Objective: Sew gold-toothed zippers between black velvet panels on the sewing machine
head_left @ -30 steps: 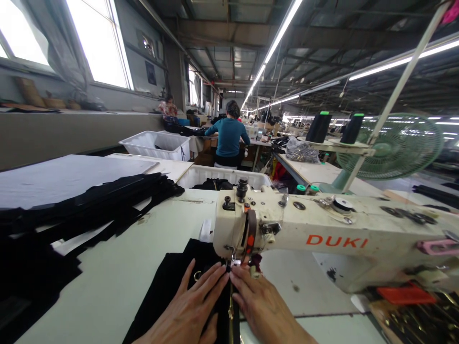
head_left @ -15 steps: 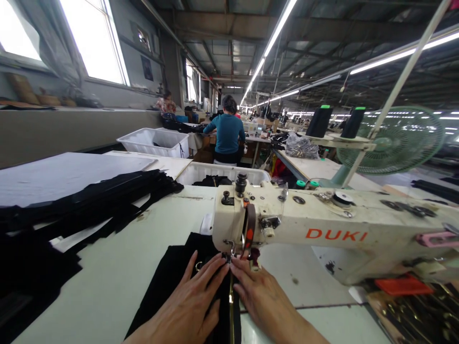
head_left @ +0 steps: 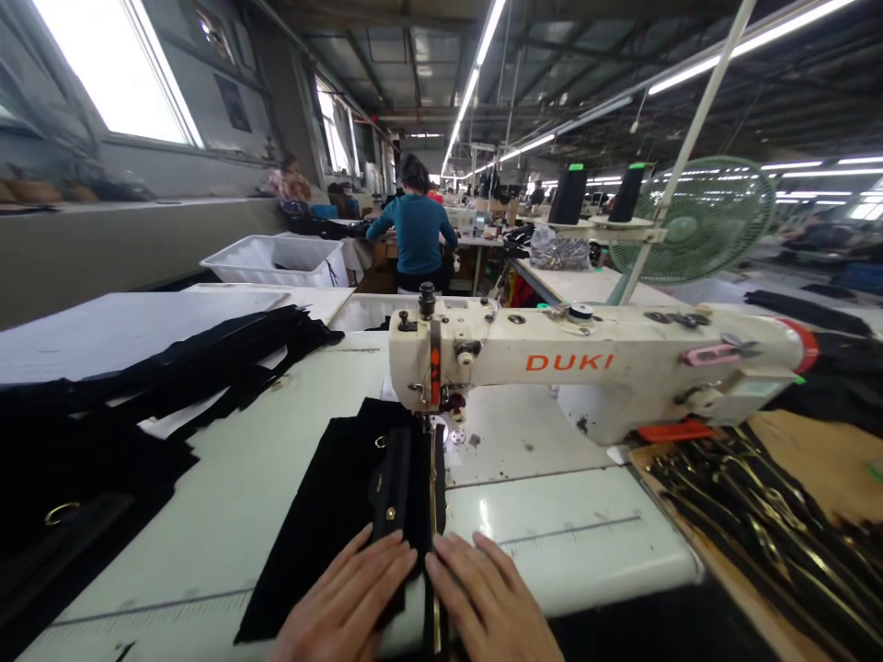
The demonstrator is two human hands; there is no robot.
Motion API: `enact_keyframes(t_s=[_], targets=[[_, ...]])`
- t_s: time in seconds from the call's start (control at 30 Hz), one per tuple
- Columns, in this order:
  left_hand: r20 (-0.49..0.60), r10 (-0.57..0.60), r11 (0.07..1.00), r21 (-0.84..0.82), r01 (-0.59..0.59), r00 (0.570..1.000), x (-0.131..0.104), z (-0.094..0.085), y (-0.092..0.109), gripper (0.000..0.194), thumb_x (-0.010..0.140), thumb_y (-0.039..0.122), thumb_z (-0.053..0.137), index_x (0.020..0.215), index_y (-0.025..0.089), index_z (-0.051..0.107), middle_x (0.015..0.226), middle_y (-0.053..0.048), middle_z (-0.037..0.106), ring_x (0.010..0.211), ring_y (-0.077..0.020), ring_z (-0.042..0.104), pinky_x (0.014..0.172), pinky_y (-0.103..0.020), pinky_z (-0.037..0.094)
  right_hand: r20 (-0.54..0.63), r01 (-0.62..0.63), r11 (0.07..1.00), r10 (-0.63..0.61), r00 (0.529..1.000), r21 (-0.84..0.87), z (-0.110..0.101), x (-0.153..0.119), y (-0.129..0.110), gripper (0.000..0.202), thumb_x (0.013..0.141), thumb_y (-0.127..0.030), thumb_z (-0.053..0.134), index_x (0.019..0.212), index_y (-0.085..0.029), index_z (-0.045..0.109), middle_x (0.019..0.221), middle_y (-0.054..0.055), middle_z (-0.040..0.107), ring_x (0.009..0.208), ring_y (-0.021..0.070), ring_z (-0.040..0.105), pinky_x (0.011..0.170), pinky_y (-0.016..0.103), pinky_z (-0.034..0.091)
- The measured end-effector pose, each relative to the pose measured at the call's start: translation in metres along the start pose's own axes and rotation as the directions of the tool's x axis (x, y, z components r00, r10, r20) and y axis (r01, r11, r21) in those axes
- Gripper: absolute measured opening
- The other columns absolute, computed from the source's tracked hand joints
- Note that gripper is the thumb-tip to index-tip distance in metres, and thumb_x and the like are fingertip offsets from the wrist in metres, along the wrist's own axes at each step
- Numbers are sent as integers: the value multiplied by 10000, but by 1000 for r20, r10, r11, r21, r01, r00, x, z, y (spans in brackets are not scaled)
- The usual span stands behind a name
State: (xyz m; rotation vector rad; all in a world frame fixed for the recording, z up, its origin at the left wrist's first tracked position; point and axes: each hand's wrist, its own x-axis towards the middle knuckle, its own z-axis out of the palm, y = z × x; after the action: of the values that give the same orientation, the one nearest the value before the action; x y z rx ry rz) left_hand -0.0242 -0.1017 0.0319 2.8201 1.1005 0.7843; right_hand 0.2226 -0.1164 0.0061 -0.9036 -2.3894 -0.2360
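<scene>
A black fabric piece [head_left: 321, 515] lies under the head of a white DUKI sewing machine [head_left: 510, 354]. It bears a gold ring [head_left: 380, 442] and a black strap-like strip with a small gold fitting [head_left: 390, 514]. Along its right side runs a zipper [head_left: 433, 487] with gold teeth, its upper end at the presser foot. My left hand [head_left: 351, 593] lies flat, fingers outstretched, over the lower part of the fabric. On the other side, my right hand [head_left: 487, 593] rests open with its fingertips at the zipper's edge. The lower part of the zipper passes between both hands.
Stacked black fabric [head_left: 158, 386] covers the left of the table. Gold-toothed zippers [head_left: 773, 515] lie in a heap at right, beside a red tray [head_left: 676, 431]. Farther off are a white bin [head_left: 276, 262], a green fan [head_left: 693, 221] and a seated co-worker [head_left: 416, 230].
Both hands have drawn back from the needle area toward me, uncovering the strip and upper zipper. The camera view has shifted, so more of the machine and the zipper heap shows at right.
</scene>
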Motion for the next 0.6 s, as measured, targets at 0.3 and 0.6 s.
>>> enact_keyframes(t_s=[0.3,0.6], targets=[[33,-624,706,-403,582,781,49,-72,-10,517,950,626,487,1200,239,721,1150,8,742,1121,-304,662,1012,-377,495,96,-502,627,565,820,596,-62,41,54,417,1030,-393,465,728,-183,662,740,34,679,710,192,651,656,295,527],[69,-494,785,-393,479,866,45,-64,3,457,1018,517,436,1306,237,652,1299,-10,674,1232,-265,607,1119,-451,389,176,-322,769,270,947,551,-80,64,38,265,1007,-303,556,814,-196,702,931,33,669,881,192,618,798,304,478]])
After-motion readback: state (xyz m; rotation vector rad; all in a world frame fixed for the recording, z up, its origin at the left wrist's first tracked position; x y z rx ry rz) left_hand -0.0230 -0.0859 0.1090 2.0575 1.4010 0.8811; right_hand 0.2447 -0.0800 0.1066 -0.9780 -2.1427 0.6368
